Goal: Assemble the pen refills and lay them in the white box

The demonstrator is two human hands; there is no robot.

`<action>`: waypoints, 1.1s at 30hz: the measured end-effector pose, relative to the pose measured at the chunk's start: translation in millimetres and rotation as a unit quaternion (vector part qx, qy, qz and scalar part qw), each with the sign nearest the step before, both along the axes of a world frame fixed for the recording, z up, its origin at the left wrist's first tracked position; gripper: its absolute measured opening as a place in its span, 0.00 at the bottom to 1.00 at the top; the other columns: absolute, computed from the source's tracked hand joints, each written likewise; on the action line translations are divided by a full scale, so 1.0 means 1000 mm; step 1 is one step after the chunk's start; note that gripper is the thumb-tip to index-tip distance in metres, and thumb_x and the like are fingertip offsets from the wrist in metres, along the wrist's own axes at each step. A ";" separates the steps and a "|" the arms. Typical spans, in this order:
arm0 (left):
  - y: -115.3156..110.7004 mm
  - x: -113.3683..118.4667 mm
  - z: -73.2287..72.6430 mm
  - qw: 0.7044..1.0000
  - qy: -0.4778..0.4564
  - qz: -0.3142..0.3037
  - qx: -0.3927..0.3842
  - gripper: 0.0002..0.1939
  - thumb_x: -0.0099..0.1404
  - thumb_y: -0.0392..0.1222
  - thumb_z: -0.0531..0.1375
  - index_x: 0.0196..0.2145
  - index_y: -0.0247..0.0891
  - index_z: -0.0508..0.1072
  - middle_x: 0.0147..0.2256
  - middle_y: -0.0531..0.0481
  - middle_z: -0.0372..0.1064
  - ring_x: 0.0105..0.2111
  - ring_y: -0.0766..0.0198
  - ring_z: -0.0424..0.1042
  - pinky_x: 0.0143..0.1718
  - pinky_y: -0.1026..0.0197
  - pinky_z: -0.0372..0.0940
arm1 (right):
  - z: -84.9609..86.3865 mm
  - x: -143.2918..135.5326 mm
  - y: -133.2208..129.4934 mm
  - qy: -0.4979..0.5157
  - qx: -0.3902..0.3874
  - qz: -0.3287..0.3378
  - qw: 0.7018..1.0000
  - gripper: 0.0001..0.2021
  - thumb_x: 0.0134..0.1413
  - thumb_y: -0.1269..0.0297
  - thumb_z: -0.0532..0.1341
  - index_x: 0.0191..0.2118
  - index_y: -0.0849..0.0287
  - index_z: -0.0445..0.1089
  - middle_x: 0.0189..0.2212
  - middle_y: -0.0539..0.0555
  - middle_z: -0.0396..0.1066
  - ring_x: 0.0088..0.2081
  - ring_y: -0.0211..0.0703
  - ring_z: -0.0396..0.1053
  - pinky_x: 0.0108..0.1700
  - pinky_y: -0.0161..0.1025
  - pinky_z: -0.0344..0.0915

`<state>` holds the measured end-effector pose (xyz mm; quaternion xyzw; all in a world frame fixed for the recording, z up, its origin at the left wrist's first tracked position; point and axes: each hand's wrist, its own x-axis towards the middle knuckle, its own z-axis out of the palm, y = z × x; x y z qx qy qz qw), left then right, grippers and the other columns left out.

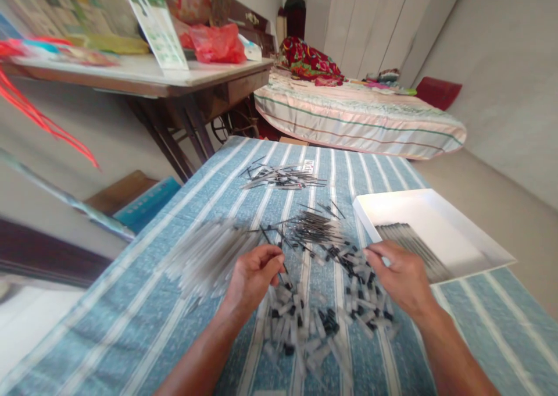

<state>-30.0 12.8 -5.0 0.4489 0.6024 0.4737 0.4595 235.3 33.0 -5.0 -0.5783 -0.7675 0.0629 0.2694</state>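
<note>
My left hand (pixel 258 271) is closed around a thin dark rod (pixel 284 262), between a pile of translucent tubes (pixel 213 250) and the small parts. On the right, my right hand (pixel 399 271) has its thumb and index finger pinched at the edge of the small black pieces (pixel 344 259); what they hold is too small to make out. Clear and black caps (pixel 320 326) lie scattered between and below my hands. Beyond them sits a bundle of dark thin rods (pixel 311 226). A white box (pixel 457 227) beside my right hand holds a row of filled tubes (pixel 410 245).
Blue striped cloth (pixel 143 291) covers the table. Another heap of thin rods (pixel 283 177) lies near its far edge. A wooden desk (pixel 209 79) with red bags (pixel 218 42) stands at the upper left, and a bed (pixel 357 114) is behind.
</note>
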 end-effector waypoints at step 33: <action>-0.010 0.000 0.002 0.973 0.021 -0.216 -0.077 0.13 0.58 0.45 0.56 0.22 0.33 0.69 0.18 0.55 0.65 0.15 0.73 0.59 0.16 0.69 0.53 | -0.026 -0.097 -0.017 0.192 0.004 0.235 0.953 0.03 0.54 0.67 0.58 0.35 0.59 0.65 0.25 0.50 0.67 0.27 0.36 0.66 0.31 0.31 0.62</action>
